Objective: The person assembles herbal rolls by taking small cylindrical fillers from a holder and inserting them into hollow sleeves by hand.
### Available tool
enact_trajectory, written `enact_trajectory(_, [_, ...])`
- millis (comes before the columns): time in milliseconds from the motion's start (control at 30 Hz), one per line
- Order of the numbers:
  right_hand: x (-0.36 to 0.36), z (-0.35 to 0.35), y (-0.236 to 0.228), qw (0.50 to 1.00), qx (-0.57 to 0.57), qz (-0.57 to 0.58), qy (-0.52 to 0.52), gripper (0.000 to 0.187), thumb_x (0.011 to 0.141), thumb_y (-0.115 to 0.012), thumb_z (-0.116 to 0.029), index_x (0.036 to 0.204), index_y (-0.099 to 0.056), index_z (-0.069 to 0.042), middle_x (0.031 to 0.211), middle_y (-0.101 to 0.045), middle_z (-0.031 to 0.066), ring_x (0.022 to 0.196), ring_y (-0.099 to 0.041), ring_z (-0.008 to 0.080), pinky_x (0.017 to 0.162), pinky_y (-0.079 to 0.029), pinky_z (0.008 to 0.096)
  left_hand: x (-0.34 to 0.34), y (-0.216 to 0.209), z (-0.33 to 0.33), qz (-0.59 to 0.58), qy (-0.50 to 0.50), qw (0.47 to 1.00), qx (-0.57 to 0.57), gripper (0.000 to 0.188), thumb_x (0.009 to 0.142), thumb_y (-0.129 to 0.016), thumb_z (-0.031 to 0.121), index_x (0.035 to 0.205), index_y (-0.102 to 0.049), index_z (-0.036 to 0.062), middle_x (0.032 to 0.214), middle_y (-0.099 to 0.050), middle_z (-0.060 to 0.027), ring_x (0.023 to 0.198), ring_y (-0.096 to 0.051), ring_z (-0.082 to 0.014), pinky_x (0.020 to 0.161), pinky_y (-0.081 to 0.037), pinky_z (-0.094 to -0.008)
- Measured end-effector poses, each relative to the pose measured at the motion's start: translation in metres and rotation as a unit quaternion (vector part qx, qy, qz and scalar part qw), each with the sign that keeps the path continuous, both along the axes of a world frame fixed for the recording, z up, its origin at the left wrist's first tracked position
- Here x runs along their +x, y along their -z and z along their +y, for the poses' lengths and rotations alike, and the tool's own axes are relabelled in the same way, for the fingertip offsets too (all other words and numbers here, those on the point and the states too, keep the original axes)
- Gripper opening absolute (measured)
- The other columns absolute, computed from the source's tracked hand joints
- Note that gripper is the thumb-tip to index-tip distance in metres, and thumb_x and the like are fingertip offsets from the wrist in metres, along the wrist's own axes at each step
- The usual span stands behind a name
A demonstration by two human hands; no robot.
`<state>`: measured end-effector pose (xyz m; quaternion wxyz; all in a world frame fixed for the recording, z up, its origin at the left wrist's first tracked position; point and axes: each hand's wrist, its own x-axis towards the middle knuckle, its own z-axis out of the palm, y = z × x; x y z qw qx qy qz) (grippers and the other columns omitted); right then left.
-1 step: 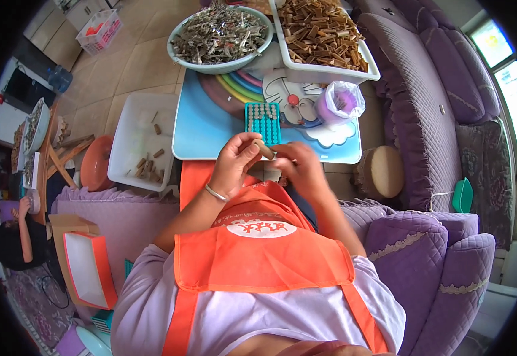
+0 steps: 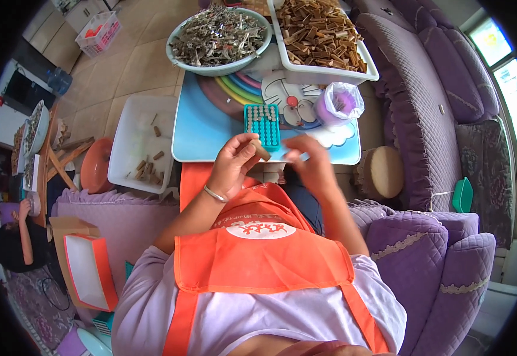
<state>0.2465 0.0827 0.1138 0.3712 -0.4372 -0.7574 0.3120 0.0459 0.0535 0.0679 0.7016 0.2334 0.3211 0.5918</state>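
Observation:
My left hand (image 2: 231,163), a bracelet at its wrist, pinches a short brown wooden piece (image 2: 261,151) above the near edge of the blue table. Just to the right hovers my right hand (image 2: 310,163), apart from that piece. Motion smears its fingers; a pale speck shows near them, too blurred to name. Beyond both hands lies a teal tray (image 2: 262,133) with rows of round holes, the farther rows filled with small pale round pieces. A lilac bucket (image 2: 333,110) lined with a clear bag stands right of the tray, a few thin things inside it.
At the table's far side are a basin (image 2: 177,59) heaped with silvery metal strips and a white bin (image 2: 329,76) of brown wooden pieces. A translucent tub (image 2: 129,127) with similar pieces stands left. A round stool (image 2: 386,172) is at right. Another person (image 2: 18,240) sits far left.
My right hand has drawn back rightward from the brown wooden piece, which it was touching. The left hand keeps its pinch on the piece.

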Motion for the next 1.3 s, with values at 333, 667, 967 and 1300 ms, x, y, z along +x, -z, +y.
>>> enact_trajectory(333, [0.095, 0.183, 0.019, 0.932, 0.027, -0.317, 0.174, 0.020, 0.078, -0.062, -0.013, 0.095, -0.070, -0.006, 0.094, -0.067, 0.0182, 0.087, -0.065, 0.0361, 0.077, -0.051, 0.0430, -0.009, 0.010, 0.006, -0.156, 0.044, 0.987, -0.017, 0.024, 0.096, -0.052, 0.008, 0.120, -0.057, 0.0071, 0.114, -0.060, -0.0083, 0.105, -0.059, -0.0184, 0.089, -0.050, -0.0327])
enact_trajectory(667, [0.087, 0.187, 0.037, 0.902, -0.028, -0.386, 0.189, 0.021, 0.078, -0.056, -0.012, 0.094, -0.071, -0.007, 0.095, -0.067, 0.0195, 0.090, -0.065, 0.0358, 0.079, -0.051, 0.0441, -0.011, 0.016, -0.001, -0.168, 0.053, 0.983, -0.043, 0.022, 0.095, -0.053, 0.007, 0.117, -0.057, 0.0057, 0.113, -0.059, -0.0086, 0.105, -0.057, -0.0189, 0.091, -0.049, -0.0320])
enact_trajectory(967, [0.115, 0.172, 0.015, 0.972, -0.082, -0.059, 0.213, 0.013, 0.078, -0.069, -0.010, 0.087, -0.069, -0.001, 0.070, -0.066, 0.0069, 0.062, -0.062, 0.0138, 0.057, -0.047, 0.0278, -0.005, 0.015, -0.004, -0.214, 0.089, 0.971, -0.062, 0.022, 0.094, -0.055, 0.007, 0.116, -0.057, 0.0042, 0.114, -0.059, -0.0098, 0.105, -0.057, -0.0204, 0.089, -0.050, -0.0325])
enact_trajectory(1300, [0.128, 0.163, 0.016, 0.965, -0.077, 0.068, 0.243, 0.005, 0.080, -0.067, -0.003, 0.084, -0.065, -0.002, 0.074, -0.064, 0.0027, 0.065, -0.059, 0.0103, 0.057, -0.047, 0.0243, -0.004, 0.009, -0.013, -0.195, 0.098, 0.975, -0.052, 0.021, 0.095, -0.056, 0.010, 0.115, -0.057, 0.0057, 0.114, -0.060, -0.0087, 0.103, -0.059, -0.0191, 0.090, -0.050, -0.0317])
